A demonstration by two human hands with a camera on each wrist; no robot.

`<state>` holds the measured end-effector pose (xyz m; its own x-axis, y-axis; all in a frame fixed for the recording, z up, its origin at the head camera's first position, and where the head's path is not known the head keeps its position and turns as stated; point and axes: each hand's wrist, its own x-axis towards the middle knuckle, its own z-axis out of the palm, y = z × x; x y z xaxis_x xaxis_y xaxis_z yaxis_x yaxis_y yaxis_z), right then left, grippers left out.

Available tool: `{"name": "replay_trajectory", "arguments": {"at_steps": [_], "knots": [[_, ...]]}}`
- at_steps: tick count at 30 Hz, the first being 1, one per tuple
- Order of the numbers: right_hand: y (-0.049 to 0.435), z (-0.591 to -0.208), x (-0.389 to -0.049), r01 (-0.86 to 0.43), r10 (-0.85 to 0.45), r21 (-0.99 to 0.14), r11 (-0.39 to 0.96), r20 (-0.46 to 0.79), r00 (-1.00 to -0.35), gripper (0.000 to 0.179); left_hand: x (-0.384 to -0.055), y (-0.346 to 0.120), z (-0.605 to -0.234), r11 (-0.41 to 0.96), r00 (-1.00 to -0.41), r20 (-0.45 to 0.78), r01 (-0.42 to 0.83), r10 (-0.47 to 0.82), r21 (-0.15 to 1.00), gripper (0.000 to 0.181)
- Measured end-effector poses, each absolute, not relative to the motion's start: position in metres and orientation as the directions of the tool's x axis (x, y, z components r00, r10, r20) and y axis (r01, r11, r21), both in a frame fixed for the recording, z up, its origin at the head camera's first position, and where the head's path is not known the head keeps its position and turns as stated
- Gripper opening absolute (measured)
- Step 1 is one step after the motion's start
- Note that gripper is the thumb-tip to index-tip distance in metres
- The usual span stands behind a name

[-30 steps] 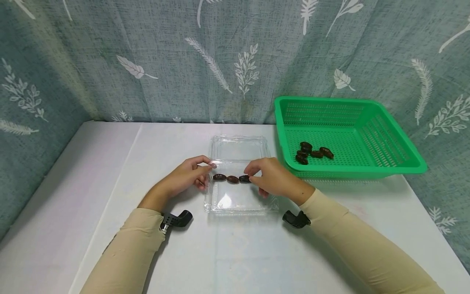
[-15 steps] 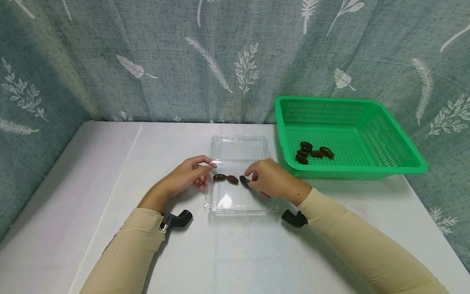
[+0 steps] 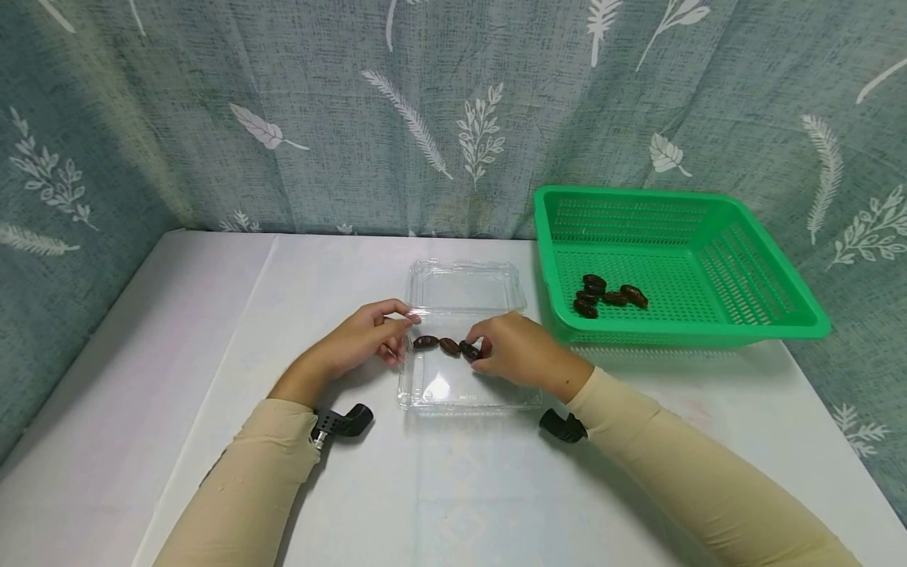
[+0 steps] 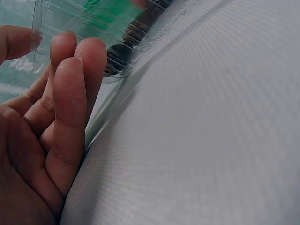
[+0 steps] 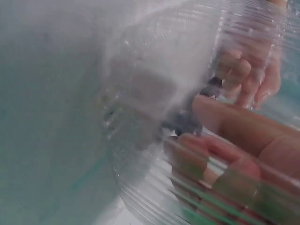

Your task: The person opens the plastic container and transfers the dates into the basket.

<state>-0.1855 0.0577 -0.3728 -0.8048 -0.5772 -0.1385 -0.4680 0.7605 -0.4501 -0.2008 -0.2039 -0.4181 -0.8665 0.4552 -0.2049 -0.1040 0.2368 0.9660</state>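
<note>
A clear plastic clamshell box (image 3: 439, 394) lies unfolded on the table, its lid (image 3: 464, 285) laid back toward the curtain. Across its tray runs a row of brown dates, with one date (image 3: 425, 342) at the left and another date (image 3: 449, 346) beside it. My right hand (image 3: 527, 354) pinches a third, darker date (image 3: 469, 351) between thumb and fingers at the row's right end. That date looks tilted. My left hand (image 3: 364, 337) holds the box's left edge near the hinge. In the left wrist view, several fingertips (image 4: 70, 89) stand beside the ribbed wall.
A green perforated basket (image 3: 680, 324) stands at the back right, with several dates (image 3: 615, 298) at its left side. A white cloth (image 3: 460, 488) covers the table. Behind hangs a grey-green leaf-patterned curtain (image 3: 319, 181).
My right hand has shifted its grip on the third date, which turned aslant and now sits close against the middle date. My left hand has stayed at the box's edge.
</note>
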Motion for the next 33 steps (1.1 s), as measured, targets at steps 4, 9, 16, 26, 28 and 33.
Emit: {"name": "replay_trajectory", "arguments": {"at_steps": [4,9,16,26,28,33], "knots": [[0.058,-0.373,-0.184,-0.474,-0.568,-0.437,0.764,-0.110,-0.815,0.024,-0.202,-0.203,-0.418,0.233,-0.864,-0.202,-0.102,0.461,0.967,0.030],[0.061,-0.372,-0.183,-0.482,-0.568,-0.440,0.758,-0.081,-0.819,0.020,-0.202,-0.202,-0.420,0.238,-0.864,-0.204,-0.102,0.460,0.966,0.030],[0.070,-0.364,-0.181,-0.492,-0.575,-0.526,0.694,0.006,-0.818,0.019,-0.203,-0.202,-0.418,0.239,-0.864,-0.198,-0.094,0.462,0.966,0.030],[0.093,-0.342,-0.162,-0.546,-0.486,-0.593,0.592,0.278,-0.828,0.024,-0.201,-0.204,-0.419,0.246,-0.867,-0.209,-0.104,0.452,0.964,0.029],[0.100,-0.338,-0.162,-0.579,-0.460,-0.572,0.581,0.356,-0.813,0.024,-0.201,-0.204,-0.419,0.245,-0.870,-0.208,-0.104,0.448,0.964,0.029],[0.121,-0.332,-0.166,-0.622,-0.380,-0.514,0.591,0.503,-0.776,0.023,-0.201,-0.203,-0.420,0.239,-0.866,-0.213,-0.113,0.452,0.964,0.030]]}}
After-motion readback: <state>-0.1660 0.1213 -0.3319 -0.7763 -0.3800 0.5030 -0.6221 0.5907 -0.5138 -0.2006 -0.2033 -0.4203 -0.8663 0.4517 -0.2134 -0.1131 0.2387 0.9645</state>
